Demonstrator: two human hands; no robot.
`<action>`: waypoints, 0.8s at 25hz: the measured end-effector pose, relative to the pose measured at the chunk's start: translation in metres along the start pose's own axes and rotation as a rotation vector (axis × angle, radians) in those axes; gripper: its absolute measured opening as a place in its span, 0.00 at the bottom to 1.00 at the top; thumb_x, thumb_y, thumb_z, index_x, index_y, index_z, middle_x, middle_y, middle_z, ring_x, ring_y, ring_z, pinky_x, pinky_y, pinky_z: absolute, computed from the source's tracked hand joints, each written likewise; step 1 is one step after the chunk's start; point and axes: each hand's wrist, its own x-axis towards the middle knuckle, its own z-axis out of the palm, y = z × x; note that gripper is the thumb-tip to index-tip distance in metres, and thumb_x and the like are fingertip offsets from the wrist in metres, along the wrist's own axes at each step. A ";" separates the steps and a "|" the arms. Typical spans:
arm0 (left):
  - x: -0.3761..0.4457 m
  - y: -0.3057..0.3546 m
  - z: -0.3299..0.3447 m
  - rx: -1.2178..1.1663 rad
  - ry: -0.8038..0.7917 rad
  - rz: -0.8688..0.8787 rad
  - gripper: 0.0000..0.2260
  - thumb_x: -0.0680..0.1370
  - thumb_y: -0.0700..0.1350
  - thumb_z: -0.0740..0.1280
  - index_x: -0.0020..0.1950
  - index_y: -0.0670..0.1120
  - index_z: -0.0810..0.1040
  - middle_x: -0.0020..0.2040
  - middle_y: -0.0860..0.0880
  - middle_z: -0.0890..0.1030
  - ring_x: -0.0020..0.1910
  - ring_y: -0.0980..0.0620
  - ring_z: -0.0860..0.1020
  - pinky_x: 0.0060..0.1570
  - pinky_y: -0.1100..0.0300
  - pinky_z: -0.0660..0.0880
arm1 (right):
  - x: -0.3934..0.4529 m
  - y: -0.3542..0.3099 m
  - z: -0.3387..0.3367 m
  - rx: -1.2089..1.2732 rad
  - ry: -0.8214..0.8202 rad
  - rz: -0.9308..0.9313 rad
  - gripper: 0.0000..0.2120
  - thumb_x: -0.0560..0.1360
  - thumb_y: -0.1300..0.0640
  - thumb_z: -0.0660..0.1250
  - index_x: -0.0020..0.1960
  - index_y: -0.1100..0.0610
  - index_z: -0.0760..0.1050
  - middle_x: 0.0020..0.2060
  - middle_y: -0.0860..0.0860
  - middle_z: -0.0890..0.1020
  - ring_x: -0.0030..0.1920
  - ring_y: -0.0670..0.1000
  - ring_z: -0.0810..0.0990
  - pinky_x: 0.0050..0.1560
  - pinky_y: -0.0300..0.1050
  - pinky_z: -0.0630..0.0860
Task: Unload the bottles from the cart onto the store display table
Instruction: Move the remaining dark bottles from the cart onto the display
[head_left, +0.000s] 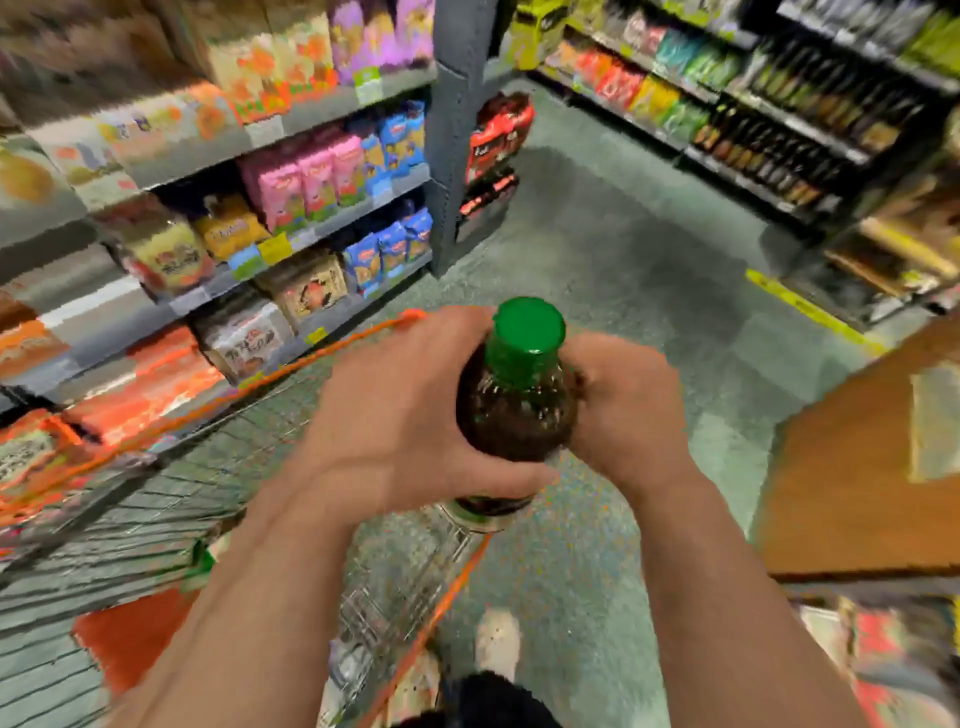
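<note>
Left hand (400, 415) wrapped round the near and left side of a dark soda bottle (514, 410), thumb curled across the lower body; right hand (623, 410) clamped on the shoulder from 3 o'clock, fingers curled toward the neck. Both hands closed on the one bottle, held upright in the air above the right rim of the shopping cart (249, 467), clear of its basket.

Probably heavy: large, full of dark liquid nearly to the neck, hence the two-handed hold. Clear plastic wall, likely to give a little under a squeeze, smooth and possibly slippery, though no moisture can be made out through the blur. Ribbed, bulbous shoulder offering the surest purchase; narrow neck under the green screw cap (527, 332) a weaker hold for such a load. Best carried much as now, one hand low on the body, one at the shoulder. Not fragile like glass, but a drop could dent it or shake up the contents.

Cart of thin steel wire mesh with orange plastic edging, at 9 o'clock from the bottle. Flat wooden-brown table (857, 467) at 3 o'clock, well apart from the bottle, matte and hard-edged. Speckled grey-green floor (623, 234) beneath. Shelves (311, 119) of soft, crinkly snack packets at 10 o'clock; racks of dark bottles at 1 o'clock.
</note>
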 end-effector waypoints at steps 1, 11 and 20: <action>0.002 0.023 0.005 -0.058 0.048 0.045 0.30 0.61 0.72 0.66 0.55 0.55 0.74 0.47 0.58 0.79 0.48 0.53 0.79 0.46 0.50 0.77 | -0.019 0.006 -0.022 -0.095 0.011 0.049 0.14 0.64 0.47 0.59 0.29 0.57 0.71 0.24 0.54 0.75 0.26 0.59 0.77 0.23 0.43 0.69; -0.089 0.304 0.099 -0.280 -0.094 0.825 0.18 0.64 0.62 0.66 0.34 0.47 0.77 0.35 0.49 0.77 0.36 0.48 0.77 0.36 0.63 0.65 | -0.334 0.010 -0.209 -0.545 0.031 0.786 0.13 0.66 0.47 0.57 0.34 0.54 0.75 0.28 0.53 0.78 0.31 0.61 0.79 0.27 0.43 0.65; -0.413 0.508 0.149 -0.535 -0.647 1.175 0.14 0.62 0.58 0.72 0.30 0.49 0.75 0.35 0.51 0.75 0.37 0.49 0.76 0.36 0.61 0.68 | -0.693 -0.163 -0.289 -0.653 -0.051 1.583 0.08 0.73 0.51 0.60 0.38 0.53 0.73 0.40 0.53 0.80 0.45 0.60 0.79 0.35 0.46 0.64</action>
